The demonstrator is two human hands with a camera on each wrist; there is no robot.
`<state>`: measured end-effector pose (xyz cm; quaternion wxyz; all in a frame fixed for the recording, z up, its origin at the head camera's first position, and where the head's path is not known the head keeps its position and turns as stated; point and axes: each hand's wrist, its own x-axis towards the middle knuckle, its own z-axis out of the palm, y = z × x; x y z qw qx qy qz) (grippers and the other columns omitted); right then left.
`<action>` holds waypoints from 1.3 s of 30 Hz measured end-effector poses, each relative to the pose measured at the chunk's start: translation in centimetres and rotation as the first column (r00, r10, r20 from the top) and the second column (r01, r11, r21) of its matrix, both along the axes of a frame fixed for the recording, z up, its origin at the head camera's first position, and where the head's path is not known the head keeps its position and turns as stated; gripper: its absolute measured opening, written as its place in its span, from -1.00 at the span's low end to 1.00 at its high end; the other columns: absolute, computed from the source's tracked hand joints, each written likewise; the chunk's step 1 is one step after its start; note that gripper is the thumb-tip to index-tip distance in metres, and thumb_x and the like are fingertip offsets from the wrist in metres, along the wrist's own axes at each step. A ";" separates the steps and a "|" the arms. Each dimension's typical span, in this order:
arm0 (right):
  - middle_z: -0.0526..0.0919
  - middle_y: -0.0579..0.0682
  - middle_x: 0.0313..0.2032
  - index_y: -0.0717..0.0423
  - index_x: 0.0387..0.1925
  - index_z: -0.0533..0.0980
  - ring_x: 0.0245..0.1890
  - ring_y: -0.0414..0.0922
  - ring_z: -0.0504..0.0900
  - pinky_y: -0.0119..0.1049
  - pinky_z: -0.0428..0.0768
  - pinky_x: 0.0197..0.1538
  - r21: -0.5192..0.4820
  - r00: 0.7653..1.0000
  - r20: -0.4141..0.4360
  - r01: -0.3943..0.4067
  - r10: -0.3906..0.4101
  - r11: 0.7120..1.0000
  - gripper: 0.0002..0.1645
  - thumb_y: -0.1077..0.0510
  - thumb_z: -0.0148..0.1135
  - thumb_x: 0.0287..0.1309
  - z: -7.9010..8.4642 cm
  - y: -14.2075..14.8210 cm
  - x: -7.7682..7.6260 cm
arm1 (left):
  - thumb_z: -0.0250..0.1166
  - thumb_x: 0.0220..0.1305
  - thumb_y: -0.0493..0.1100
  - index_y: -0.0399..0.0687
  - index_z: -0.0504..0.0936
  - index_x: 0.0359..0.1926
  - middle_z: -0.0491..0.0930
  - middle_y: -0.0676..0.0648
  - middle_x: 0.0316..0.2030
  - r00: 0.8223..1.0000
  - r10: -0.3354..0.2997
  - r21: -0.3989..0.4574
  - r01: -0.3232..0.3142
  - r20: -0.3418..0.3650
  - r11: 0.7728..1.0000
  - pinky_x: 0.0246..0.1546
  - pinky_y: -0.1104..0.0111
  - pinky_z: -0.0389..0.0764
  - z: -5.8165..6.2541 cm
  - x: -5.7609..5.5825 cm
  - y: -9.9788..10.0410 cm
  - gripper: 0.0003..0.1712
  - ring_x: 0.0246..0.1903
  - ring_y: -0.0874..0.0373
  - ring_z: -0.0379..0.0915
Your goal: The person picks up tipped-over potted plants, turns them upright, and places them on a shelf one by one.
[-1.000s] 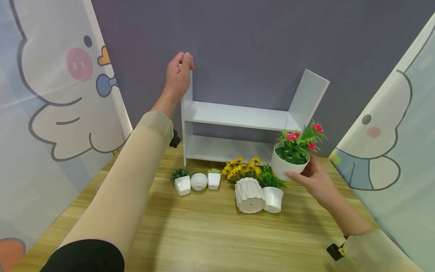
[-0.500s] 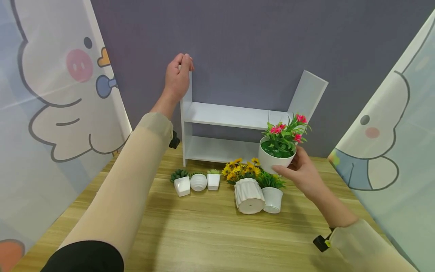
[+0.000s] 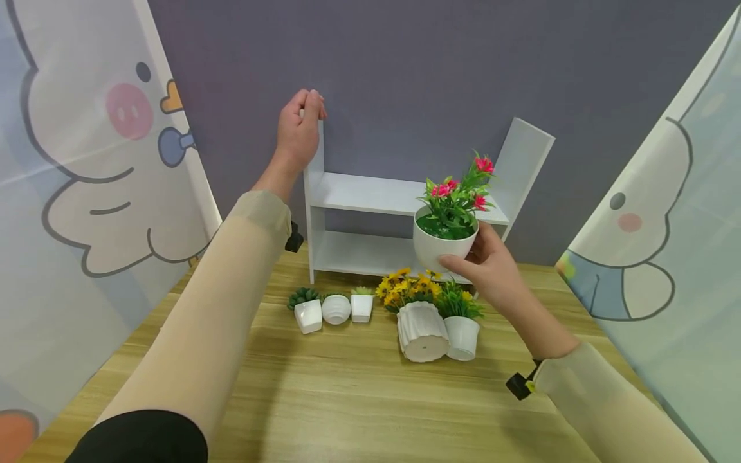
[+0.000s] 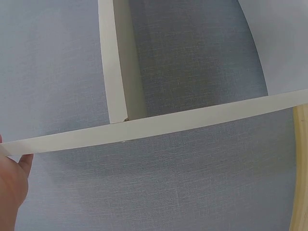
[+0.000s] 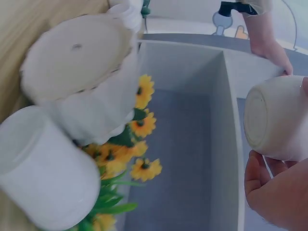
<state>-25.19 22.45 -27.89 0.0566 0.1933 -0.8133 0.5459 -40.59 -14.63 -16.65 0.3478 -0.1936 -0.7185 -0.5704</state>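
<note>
A white two-tier shelf [image 3: 370, 193] stands at the back of the table, its right side panel slanting outward. My left hand [image 3: 298, 132] grips the top of the shelf's left upright; in the left wrist view its fingers bend round the end of that board [image 4: 159, 127]. In my right hand [image 3: 494, 267] is a potted plant [image 3: 439, 249] with pink flowers, raised in front of the shelf. The thumb lies on the front of its white pot and the other fingers are partly hidden behind. Seen from the right wrist, the pot's base [image 5: 257, 118] is off any surface.
Below the held plant, a yellow-flower plant in a ribbed pot [image 3: 422, 331] lies tipped beside a grassy plant in a smooth pot [image 3: 462, 337]. Several small succulents sit further left, among them a round-potted one [image 3: 336, 310]. Printed curtains [image 3: 631, 257] flank the wooden table [image 3: 347, 399].
The right hand has carried the pink-flowered plant left and upward, from near the shelf's right end to before its upper board. The left hand keeps its hold on the upright.
</note>
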 end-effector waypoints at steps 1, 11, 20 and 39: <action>0.48 0.09 0.43 -0.03 0.70 0.09 0.25 -0.05 0.58 -0.48 0.64 0.17 -0.004 1.000 -0.001 -0.006 0.006 1.000 0.01 0.09 0.46 0.46 0.2 -0.3 -0.1 | -0.05 0.79 0.05 0.10 0.44 -0.33 0.58 -0.16 0.10 1.000 -0.001 0.001 0.001 -0.002 1.000 0.27 0.42 0.39 0.0 0.0 0.0 -0.58 0.20 0.22 0.44; 0.55 0.05 0.45 -0.01 0.66 0.19 0.26 -0.04 0.63 -0.44 0.67 0.18 -0.051 1.000 0.002 -0.021 0.021 0.999 -0.01 0.02 0.52 0.40 2.1 -3.6 -1.5 | -0.06 0.79 0.04 0.16 0.42 -0.35 0.59 -0.21 0.14 1.000 0.009 -0.007 -0.009 -0.014 1.000 0.31 0.42 0.38 0.0 0.1 -0.1 -0.58 0.27 0.18 0.46; 0.55 -0.02 0.49 -0.05 0.64 0.26 0.40 -0.02 0.62 -0.14 0.67 0.38 -0.086 1.000 0.013 -0.016 0.017 0.996 -0.01 -0.03 0.57 0.35 3.6 -6.0 -2.9 | -0.06 0.79 0.04 0.15 0.41 -0.37 0.59 -0.25 0.18 1.000 0.013 -0.009 -0.013 -0.016 1.000 0.35 0.43 0.38 0.1 0.1 -0.1 -0.58 0.33 0.14 0.46; 0.64 0.03 0.37 -0.02 0.56 0.41 0.31 0.01 0.71 0.07 0.65 0.38 -0.043 1.000 -0.023 0.002 -0.003 0.999 -0.07 -0.13 0.60 0.28 5.2 -9.7 -6.9 | -0.06 0.79 0.02 0.17 0.42 -0.37 0.59 -0.20 0.13 1.000 0.009 -0.002 -0.009 -0.014 1.000 0.37 0.44 0.38 0.1 0.1 -0.3 -0.58 0.34 0.12 0.46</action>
